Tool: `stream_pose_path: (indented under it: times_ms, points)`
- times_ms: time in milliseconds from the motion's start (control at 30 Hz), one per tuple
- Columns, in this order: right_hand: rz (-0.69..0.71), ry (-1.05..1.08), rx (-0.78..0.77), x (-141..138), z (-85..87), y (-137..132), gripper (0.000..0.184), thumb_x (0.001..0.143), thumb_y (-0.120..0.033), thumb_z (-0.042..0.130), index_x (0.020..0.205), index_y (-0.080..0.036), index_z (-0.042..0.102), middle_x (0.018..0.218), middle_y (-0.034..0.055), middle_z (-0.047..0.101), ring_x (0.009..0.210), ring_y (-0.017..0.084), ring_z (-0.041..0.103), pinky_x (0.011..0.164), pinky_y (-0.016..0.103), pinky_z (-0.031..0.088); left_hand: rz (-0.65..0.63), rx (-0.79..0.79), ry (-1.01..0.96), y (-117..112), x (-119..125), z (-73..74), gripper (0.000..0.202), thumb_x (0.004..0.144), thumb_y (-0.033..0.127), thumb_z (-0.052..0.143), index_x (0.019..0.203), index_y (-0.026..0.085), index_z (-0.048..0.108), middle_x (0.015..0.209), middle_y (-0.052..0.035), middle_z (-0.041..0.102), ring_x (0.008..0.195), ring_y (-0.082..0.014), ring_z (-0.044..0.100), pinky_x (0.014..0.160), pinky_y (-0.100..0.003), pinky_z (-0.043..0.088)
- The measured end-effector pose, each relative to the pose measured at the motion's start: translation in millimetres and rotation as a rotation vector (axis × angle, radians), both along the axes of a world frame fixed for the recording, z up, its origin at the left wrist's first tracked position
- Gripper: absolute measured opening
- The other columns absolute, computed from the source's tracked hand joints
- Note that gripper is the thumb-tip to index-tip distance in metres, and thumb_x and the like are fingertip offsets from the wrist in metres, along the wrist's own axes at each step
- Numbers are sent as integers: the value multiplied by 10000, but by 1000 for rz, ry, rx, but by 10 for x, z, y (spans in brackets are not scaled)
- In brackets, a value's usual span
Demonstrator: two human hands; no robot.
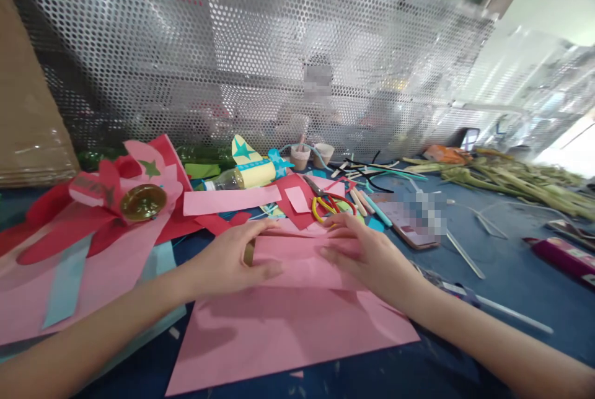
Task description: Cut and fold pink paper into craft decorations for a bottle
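My left hand and my right hand are closed around the two ends of a pink paper roll. The paper curves around something whose olive-brown end shows by my left fingers; what it is I cannot make out. Both thumbs press on the near side of the roll, with the other fingers over its far side. Below the roll, a flat pink sheet spreads toward me on the dark blue table. Just beyond my right hand lie scissors with red and yellow handles.
Red and pink paper pieces cover the left side. Behind the hands lies a plastic bottle with cream paper and blue star fins. A phone, a glue gun and a purple tube are at right. Perforated metal stands behind.
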State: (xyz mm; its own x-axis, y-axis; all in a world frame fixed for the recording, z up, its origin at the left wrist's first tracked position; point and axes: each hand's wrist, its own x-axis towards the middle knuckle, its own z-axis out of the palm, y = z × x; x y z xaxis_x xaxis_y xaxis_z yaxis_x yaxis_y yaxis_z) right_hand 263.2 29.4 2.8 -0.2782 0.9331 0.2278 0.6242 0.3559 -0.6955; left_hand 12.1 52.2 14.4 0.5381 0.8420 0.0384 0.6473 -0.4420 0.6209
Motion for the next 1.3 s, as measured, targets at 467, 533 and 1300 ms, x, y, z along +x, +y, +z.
stream_pose_path:
  times_ms: [467, 533, 1300]
  points:
    - [-183, -50, 56, 17, -77, -49, 206, 831, -414, 627, 970, -262, 643, 942, 19, 754, 854, 233, 717, 755, 306, 545, -23, -309, -238, 153, -88, -67, 389, 776, 471, 633, 1047, 199, 572, 1068, -49, 600, 811, -168, 564, 699, -280, 448]
    - [-184, -61, 62, 21, -58, -49, 204, 835, -409, 619, 964, -253, 641, 946, 25, 752, 864, 234, 716, 772, 311, 543, -19, -319, -261, 183, -99, -101, 375, 768, 472, 639, 1020, 201, 571, 1002, -30, 595, 759, -150, 542, 673, -272, 433]
    - [13, 76, -92, 250, 61, -5, 187, 832, -317, 602, 957, -224, 706, 984, 49, 766, 913, 239, 718, 847, 374, 572, -16, -225, -174, 180, -46, -17, 369, 811, 452, 604, 1107, 251, 695, 1185, -60, 677, 983, -232, 646, 819, -332, 520]
